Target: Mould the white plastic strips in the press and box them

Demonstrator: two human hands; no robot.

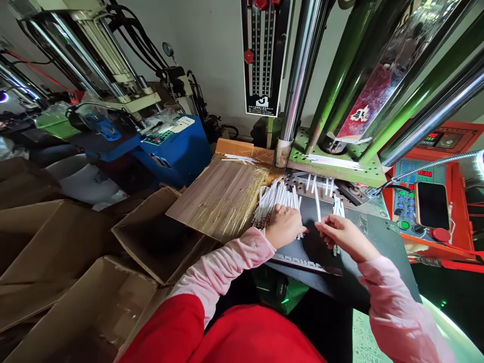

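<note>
My right hand (345, 236) pinches the lower end of a thin white strip (317, 204), which points up toward the press bed (298, 177). Over the front of a heap of white strips (278, 197) lies my left hand (284, 225), its fingers curled in. What its fingertips grip, if anything, is hidden. A few short white strips (329, 187) stick out of the press bed. Beside and partly beneath my right hand is a smaller bunch of white strips (338, 205). A dark bar with pale notched pieces (300, 262) lies near the table's front edge.
The green press plate (340, 169) and steel columns (302, 65) rise behind my hands. A wood-grain board (217, 196) lies left, above open cardboard boxes (147, 227). An orange control box (463, 201) with a phone (432, 205) stands right, near a flexible lamp (434, 164).
</note>
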